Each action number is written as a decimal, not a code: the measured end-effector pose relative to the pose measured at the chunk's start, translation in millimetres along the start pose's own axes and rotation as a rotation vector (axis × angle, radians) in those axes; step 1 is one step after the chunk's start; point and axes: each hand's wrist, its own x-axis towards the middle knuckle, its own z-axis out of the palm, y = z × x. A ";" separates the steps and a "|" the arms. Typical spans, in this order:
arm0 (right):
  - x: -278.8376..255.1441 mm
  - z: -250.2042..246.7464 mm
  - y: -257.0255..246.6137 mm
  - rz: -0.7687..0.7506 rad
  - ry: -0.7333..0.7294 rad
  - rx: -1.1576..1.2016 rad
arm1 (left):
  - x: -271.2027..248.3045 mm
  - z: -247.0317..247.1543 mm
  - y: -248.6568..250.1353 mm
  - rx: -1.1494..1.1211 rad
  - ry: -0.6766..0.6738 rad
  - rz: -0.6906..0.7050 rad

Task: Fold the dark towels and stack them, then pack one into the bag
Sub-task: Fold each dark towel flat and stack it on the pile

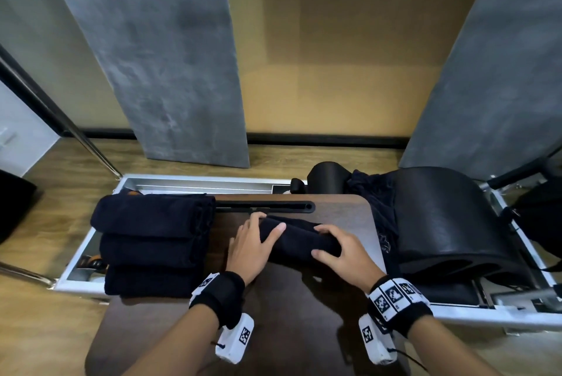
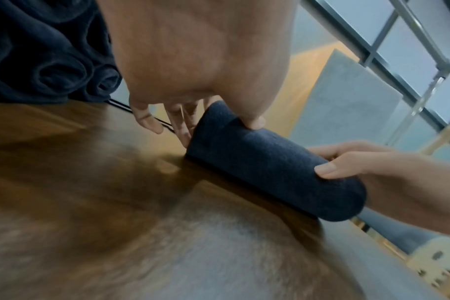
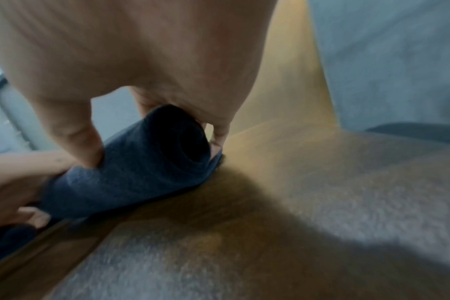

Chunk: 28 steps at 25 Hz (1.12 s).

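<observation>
A dark navy towel (image 1: pixel 301 239), rolled into a thick cylinder, lies on the dark wooden table (image 1: pixel 273 315). My left hand (image 1: pixel 254 246) grips its left end, thumb on top and fingers behind it. My right hand (image 1: pixel 340 249) grips the right end the same way. The left wrist view shows the roll (image 2: pixel 275 164) resting on the table with a thumb on each end. In the right wrist view the roll's spiral end (image 3: pixel 177 138) shows between my right thumb and fingers. Three rolled dark towels (image 1: pixel 152 242) are piled at the table's left edge.
A black padded arc-shaped piece (image 1: pixel 450 223) stands to the right, with dark cloth (image 1: pixel 374 193) draped beside it. A white metal frame (image 1: pixel 182 182) runs behind and under the table. Grey panels lean against the tan wall behind.
</observation>
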 end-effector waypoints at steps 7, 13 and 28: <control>19.1 2.0 3.6 0.226 0.284 0.013 | 24.8 20.3 13.3 -0.101 0.034 -0.152; 26.5 6.4 -0.1 0.385 0.231 -0.158 | 36.8 23.7 12.5 -0.158 0.053 -0.233; -35.7 35.5 -8.5 0.469 0.500 0.525 | -25.8 19.0 18.6 -0.398 0.040 -0.308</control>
